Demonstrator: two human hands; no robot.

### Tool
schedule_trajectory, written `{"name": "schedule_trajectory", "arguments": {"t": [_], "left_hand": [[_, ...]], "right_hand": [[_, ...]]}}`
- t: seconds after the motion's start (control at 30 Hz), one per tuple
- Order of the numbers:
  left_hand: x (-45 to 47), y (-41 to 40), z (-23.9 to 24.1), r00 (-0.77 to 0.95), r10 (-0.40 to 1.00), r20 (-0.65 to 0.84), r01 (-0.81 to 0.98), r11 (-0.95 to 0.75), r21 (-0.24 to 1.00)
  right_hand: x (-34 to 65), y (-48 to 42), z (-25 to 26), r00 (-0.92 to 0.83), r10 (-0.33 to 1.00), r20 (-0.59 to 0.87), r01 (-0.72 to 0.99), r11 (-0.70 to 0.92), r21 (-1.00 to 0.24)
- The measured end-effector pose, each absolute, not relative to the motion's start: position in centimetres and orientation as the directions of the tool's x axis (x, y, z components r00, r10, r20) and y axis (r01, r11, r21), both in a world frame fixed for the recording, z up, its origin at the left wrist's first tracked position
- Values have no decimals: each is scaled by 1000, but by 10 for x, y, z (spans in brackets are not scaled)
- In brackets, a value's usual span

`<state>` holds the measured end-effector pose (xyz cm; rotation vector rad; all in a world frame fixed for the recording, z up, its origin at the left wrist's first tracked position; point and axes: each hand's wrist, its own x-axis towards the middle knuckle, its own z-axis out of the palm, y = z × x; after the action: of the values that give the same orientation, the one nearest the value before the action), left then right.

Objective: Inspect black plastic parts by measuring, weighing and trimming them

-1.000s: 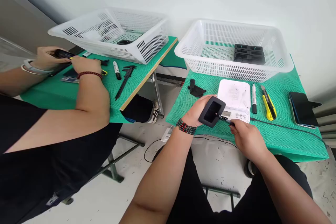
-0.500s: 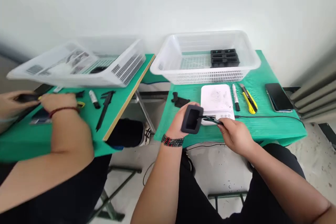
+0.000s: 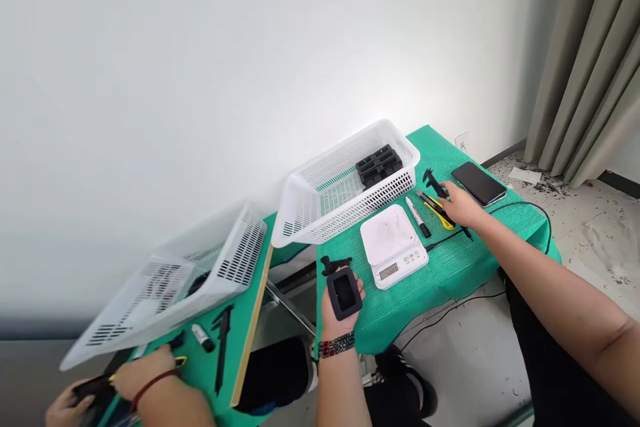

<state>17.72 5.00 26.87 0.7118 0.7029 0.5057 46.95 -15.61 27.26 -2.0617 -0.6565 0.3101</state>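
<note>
In the palm of my left hand (image 3: 333, 321) rests a black rectangular part with a deep hollow (image 3: 345, 293), its opening facing up toward me; my fingers curl round it. At the right, my right hand (image 3: 462, 205) grips a black caliper (image 3: 433, 181), its jaws pointing toward the back of the table. Beneath or beside the caliper lies a yellow utility knife (image 3: 439, 216); whether they touch I cannot tell. A white scale (image 3: 393, 243) with a lit display sits between my hands. Just behind the hollow part is a small irregular black piece (image 3: 334, 265).
A white basket (image 3: 345, 217) holds several black parts. A marker (image 3: 418, 217), a phone (image 3: 479, 183) and a cable (image 3: 530, 204) lie on the green table. To the left, a co-worker's hands (image 3: 145, 373) work beside another basket (image 3: 165, 293), a marker and a caliper.
My view has turned right. My right hand has carried the caliper from the hollow part to beside the utility knife. My left hand still holds the part, now over the table's front left.
</note>
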Motion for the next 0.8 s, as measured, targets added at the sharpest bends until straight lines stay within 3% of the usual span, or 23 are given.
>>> {"name": "schedule_trajectory", "arguments": {"t": [0.23, 0.4, 0.5, 0.57, 0.67, 0.73, 0.8], "left_hand": [[174, 46, 268, 647, 687, -331, -218, 583, 783], [175, 46, 264, 590, 740, -322, -217, 530, 820], [181, 46, 264, 491, 836, -247, -256, 409, 876], [191, 42, 264, 373, 917, -140, -300, 262, 917], [211, 20, 259, 176, 983, 54, -355, 13, 935], [225, -9, 251, 82, 983, 164, -357, -125, 926], [235, -44, 242, 147, 934, 325, -294, -273, 916]], "right_hand": [[472, -149, 260, 833, 552, 34, 358, -491, -794], [482, -147, 258, 853, 505, 130, 416, -508, -754], [475, -139, 261, 848, 486, 210, 462, -486, -742], [457, -130, 264, 797, 505, 332, 543, -359, -759], [408, -120, 268, 619, 597, 510, 617, 33, -787], [368, -119, 268, 429, 754, 498, 484, 274, -831], [333, -123, 266, 274, 841, 467, 304, 385, -872]]}}
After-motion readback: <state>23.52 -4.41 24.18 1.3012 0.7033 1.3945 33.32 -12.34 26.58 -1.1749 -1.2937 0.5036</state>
